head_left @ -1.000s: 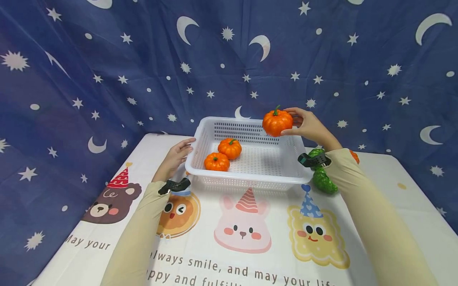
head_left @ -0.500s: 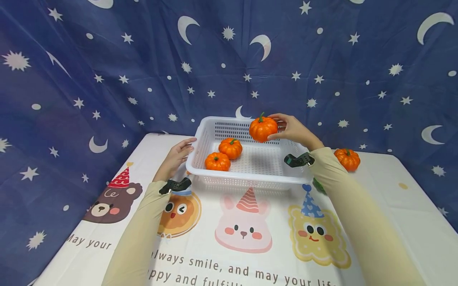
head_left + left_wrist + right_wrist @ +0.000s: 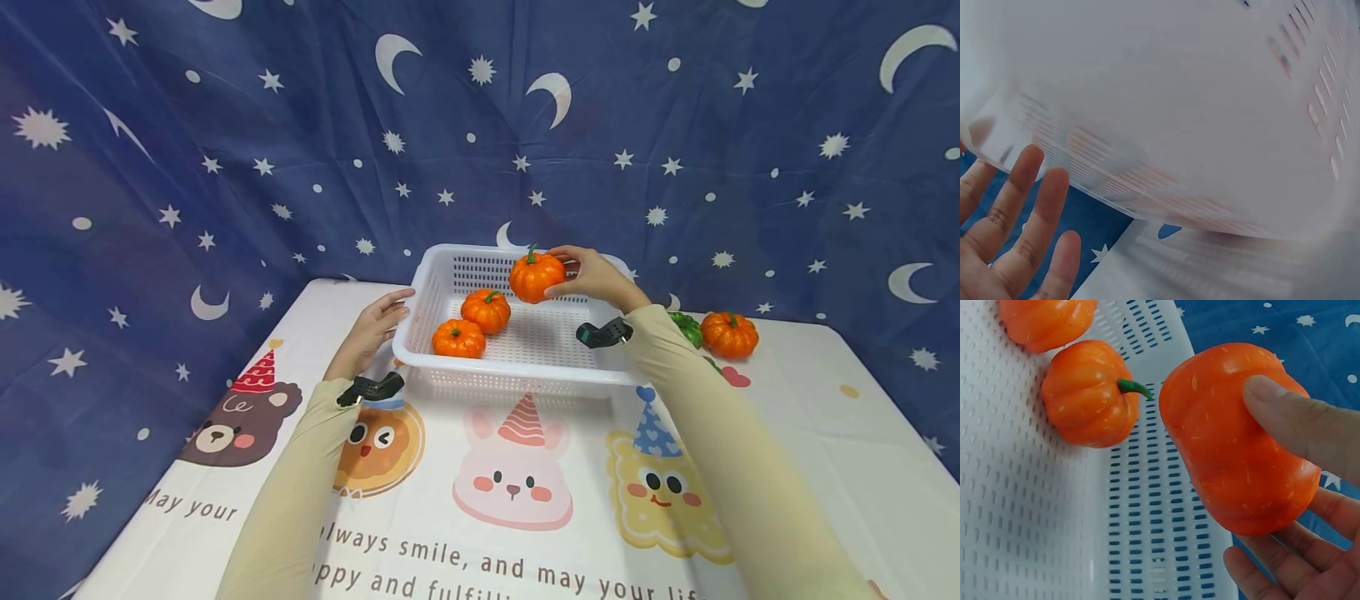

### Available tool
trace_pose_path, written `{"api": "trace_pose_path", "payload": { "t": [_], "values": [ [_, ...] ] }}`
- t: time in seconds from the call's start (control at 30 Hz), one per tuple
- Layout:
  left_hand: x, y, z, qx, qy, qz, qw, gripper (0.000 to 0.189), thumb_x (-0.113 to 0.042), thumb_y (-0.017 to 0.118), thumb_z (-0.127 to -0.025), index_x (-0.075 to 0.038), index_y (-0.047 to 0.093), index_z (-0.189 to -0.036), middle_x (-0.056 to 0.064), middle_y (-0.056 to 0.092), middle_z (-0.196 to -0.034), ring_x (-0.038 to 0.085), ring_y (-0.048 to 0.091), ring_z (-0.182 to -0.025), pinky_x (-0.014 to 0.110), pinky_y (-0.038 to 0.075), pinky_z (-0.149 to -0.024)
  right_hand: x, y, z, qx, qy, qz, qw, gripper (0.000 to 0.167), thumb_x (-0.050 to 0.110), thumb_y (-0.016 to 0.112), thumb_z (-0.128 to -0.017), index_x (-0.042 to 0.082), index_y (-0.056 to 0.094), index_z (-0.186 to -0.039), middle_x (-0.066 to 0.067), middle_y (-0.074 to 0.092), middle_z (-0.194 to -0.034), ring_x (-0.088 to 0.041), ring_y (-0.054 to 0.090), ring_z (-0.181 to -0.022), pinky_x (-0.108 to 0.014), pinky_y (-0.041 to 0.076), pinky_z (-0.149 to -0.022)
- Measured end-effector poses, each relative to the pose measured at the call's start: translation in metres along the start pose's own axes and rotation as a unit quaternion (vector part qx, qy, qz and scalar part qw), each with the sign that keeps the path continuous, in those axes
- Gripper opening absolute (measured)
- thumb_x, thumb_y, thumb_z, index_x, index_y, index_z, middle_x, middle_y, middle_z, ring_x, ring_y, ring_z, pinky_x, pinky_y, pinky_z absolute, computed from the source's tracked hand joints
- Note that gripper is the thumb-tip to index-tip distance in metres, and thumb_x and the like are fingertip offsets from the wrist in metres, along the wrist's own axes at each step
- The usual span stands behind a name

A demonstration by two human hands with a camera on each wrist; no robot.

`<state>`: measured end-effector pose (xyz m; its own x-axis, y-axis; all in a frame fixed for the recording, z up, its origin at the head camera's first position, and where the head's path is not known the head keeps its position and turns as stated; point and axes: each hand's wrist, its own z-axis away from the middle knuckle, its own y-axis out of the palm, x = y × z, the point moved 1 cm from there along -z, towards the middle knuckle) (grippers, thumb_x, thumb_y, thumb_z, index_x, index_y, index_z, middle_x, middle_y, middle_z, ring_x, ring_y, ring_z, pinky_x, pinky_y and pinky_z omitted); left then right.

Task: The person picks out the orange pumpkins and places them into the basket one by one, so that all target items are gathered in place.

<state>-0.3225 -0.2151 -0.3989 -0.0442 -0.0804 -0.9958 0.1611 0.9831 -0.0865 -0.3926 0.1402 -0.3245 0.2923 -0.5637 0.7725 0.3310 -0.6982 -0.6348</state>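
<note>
My right hand (image 3: 596,277) holds an orange pumpkin (image 3: 536,277) with a green stem above the white basket (image 3: 525,368). In the right wrist view the thumb (image 3: 1297,419) presses one side of that pumpkin, and other fingers lie behind and under it. Two more orange pumpkins, a rear one (image 3: 486,312) and a front one (image 3: 458,339), sit inside the basket near its left end. My left hand (image 3: 369,330) rests at the basket's left side, its fingertips by the rim. In the left wrist view its fingers (image 3: 1050,200) look fairly straight beside the basket wall; the thumb is not clearly seen.
Right of the basket, another orange pumpkin (image 3: 730,335) stands on the white printed tablecloth (image 3: 840,450). Next to it lies a green vegetable-like object (image 3: 686,329), partly hidden by my right sleeve. A blue star-and-moon curtain (image 3: 465,117) hangs close behind the basket.
My right hand has carried the pumpkin left and slightly down, over the basket's inside. The pumpkin on the tablecloth has come into fuller view. My left hand stays at the basket.
</note>
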Motion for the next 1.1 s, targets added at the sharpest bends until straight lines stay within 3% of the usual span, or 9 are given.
{"api": "trace_pose_path", "payload": {
  "t": [0.17, 0.4, 0.63, 1.1],
  "values": [
    [0.001, 0.000, -0.002, 0.000, 0.003, -0.005, 1.0000, 0.050, -0.020, 0.048, -0.098, -0.006, 0.034, -0.144, 0.007, 0.050, -0.126, -0.002, 0.055, -0.094, 0.014, 0.048, -0.080, -0.006, 0.004, -0.006, -0.008, 0.012, -0.013, 0.9998, 0.070, 0.016, 0.077, -0.076, 0.005, 0.043, -0.137, -0.016, 0.047, -0.138, -0.032, 0.052, -0.119, -0.045, 0.046, -0.099],
    [0.002, 0.002, -0.003, -0.005, 0.001, -0.006, 1.0000, 0.048, -0.019, 0.049, -0.098, -0.006, 0.036, -0.143, -0.001, 0.051, -0.118, -0.001, 0.055, -0.095, 0.014, 0.049, -0.080, -0.015, 0.010, -0.013, -0.012, 0.028, -0.021, 0.9993, 0.074, 0.016, 0.077, -0.077, 0.003, 0.040, -0.139, -0.018, 0.044, -0.140, -0.033, 0.048, -0.117, -0.046, 0.044, -0.100],
    [-0.001, 0.002, -0.003, -0.001, 0.004, -0.005, 1.0000, 0.048, -0.018, 0.048, -0.099, -0.005, 0.036, -0.143, 0.006, 0.050, -0.124, -0.001, 0.055, -0.094, 0.014, 0.049, -0.080, -0.025, 0.014, -0.019, -0.010, 0.034, -0.032, 0.9989, 0.072, 0.014, 0.075, -0.077, 0.002, 0.040, -0.139, -0.019, 0.042, -0.141, -0.035, 0.046, -0.122, -0.047, 0.042, -0.103],
    [0.002, -0.001, -0.002, -0.003, -0.003, -0.002, 1.0000, 0.049, -0.018, 0.048, -0.098, -0.005, 0.035, -0.144, -0.005, 0.052, -0.113, -0.002, 0.056, -0.094, 0.014, 0.048, -0.080, -0.035, 0.026, -0.024, 0.003, 0.038, -0.007, 0.9993, 0.069, 0.011, 0.075, -0.076, 0.001, 0.043, -0.137, -0.020, 0.044, -0.140, -0.036, 0.044, -0.124, -0.047, 0.038, -0.107]
  ]
}}
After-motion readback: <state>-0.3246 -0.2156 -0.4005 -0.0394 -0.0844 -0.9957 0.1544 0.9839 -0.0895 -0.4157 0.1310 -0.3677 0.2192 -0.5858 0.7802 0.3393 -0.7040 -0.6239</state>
